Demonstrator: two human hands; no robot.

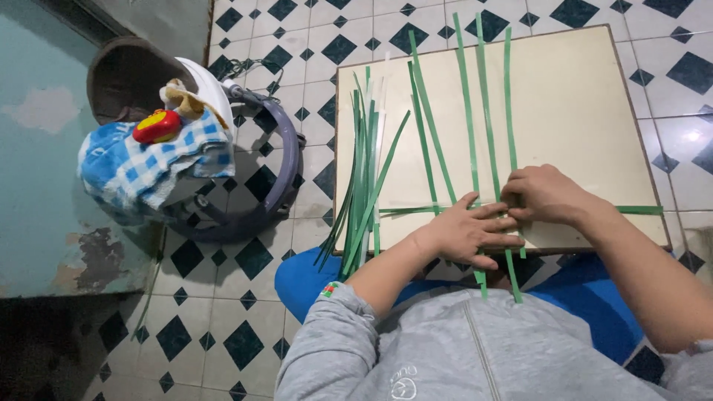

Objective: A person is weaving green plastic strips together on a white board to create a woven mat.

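Step in hand, as I read it: start of a flat weave w/ green strips on a small board. Both hands work at the crossing near the board's front edge.

Left hand (pixel 468 232) lies flat, fingers spread, pressing down on the horizontal green strip (pixel 639 210) where it crosses the upright ones. Right hand (pixel 546 194) is curled, fingertips pinched at that same crossing, apparently on 1 upright strip; exact grip is hidden by the knuckles, so can't tell which strip it has.

About 5 upright strips (pixel 486 96) run from the far edge toward the person, fanned a bit, ends hanging past the near edge over the lap. A loose bundle of spare strips (pixel 364 171) lies to the left on the board, some pale, most green, ends overhanging.

Next move, judging from layout: lift alternate uprights, slide the cross strip snug & square, keep the left palm holding so nothing skids.

Materials: strips are thin, flat, ribbon-like, springy, prob. plastic or cut leaf; can't tell which. Board (pixel 579 111) is smooth, cream, w/ a brown rim. Floor (pixel 223 327) is glossy white tile w/ dark diamonds. At left, a baby walker (pixel 275 186) w/ a blue-checked cloth (pixel 141 167) & a red-yellow toy (pixel 157 126).
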